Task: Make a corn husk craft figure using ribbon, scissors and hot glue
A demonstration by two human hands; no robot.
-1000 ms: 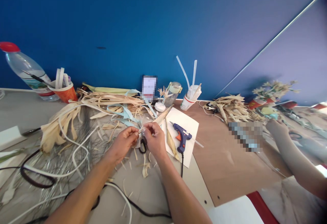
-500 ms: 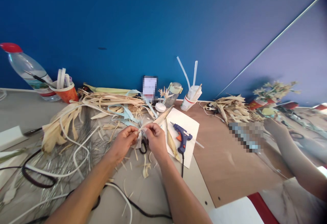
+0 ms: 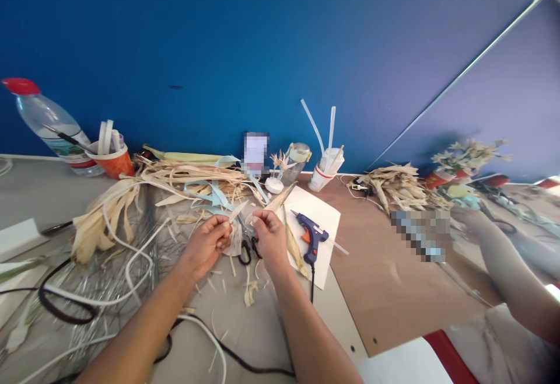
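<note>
My left hand (image 3: 210,244) is closed, its thumb and fingers pinching a small pale piece of corn husk (image 3: 237,212) that points up and to the right. Opposite it, my right hand (image 3: 270,238) pinches a longer corn husk strip (image 3: 279,199), which runs up behind the fingers; a thin curled end shows near the fingertips. A gap separates the two hands. Between and below them lie black-handled scissors (image 3: 246,252), partly hidden. Right of my right hand, a blue glue gun (image 3: 311,237) rests on a white board (image 3: 326,212) beside a dried husk leaf (image 3: 294,244).
Husk strips (image 3: 196,171) and light blue ribbon (image 3: 219,195) lie behind the hands. Wires and cables (image 3: 131,267) spread at left. A bottle (image 3: 52,127), an orange cup (image 3: 114,162) and a white cup (image 3: 321,178) line the wall. A co-worker's arm (image 3: 503,255) is at right.
My hands have moved slightly apart. The husk that spanned both hands now shows as separate pieces, a short one in the left and a longer one in the right.
</note>
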